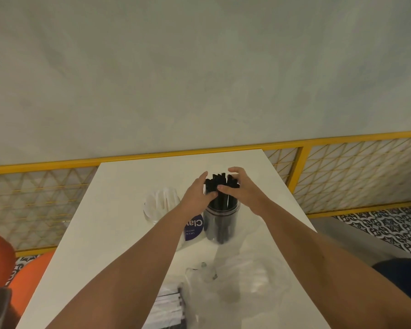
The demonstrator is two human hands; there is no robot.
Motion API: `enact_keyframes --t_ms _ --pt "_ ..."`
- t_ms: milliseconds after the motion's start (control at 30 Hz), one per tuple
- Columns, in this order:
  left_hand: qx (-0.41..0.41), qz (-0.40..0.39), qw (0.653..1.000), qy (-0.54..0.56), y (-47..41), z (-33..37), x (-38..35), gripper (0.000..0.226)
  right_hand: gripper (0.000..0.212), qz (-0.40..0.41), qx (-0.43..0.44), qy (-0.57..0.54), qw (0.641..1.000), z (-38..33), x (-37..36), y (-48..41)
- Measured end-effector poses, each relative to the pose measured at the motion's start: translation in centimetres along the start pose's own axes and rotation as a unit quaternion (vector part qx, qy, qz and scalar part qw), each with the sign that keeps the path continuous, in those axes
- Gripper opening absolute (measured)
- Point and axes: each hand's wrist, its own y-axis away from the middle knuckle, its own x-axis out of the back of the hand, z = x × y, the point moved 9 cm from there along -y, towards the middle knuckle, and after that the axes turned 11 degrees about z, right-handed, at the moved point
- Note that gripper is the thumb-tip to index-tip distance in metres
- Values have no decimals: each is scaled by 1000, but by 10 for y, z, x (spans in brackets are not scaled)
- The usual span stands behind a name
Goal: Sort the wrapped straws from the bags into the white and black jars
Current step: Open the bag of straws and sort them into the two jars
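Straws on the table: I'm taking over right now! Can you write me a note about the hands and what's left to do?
Left hand and right hand: both hold the black straws from either side, gathering their tops.
The black straws stand in the black jar, tops sticking out. White straws are in the white jar, to its left.
Done: both jars hold straws.
Left: more wrapped straws lie at the near table edge, beside a crumpled clear bag. I cannot tell whether that bag holds any.
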Motion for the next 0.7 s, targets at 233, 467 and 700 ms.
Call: enact_keyframes --t_ms 233,467,700 --pt "-31 85 996 14 17 4 32 55 39 143 233 106 956 -64 8 21" --pt "-127 165 978 17 61 -14 27 23 18 -104 221 146 959 -58 -35 66" --pt "-82 107 989 -68 92 -69 -26 26 57 -298 81 390 867 52 -51 100"
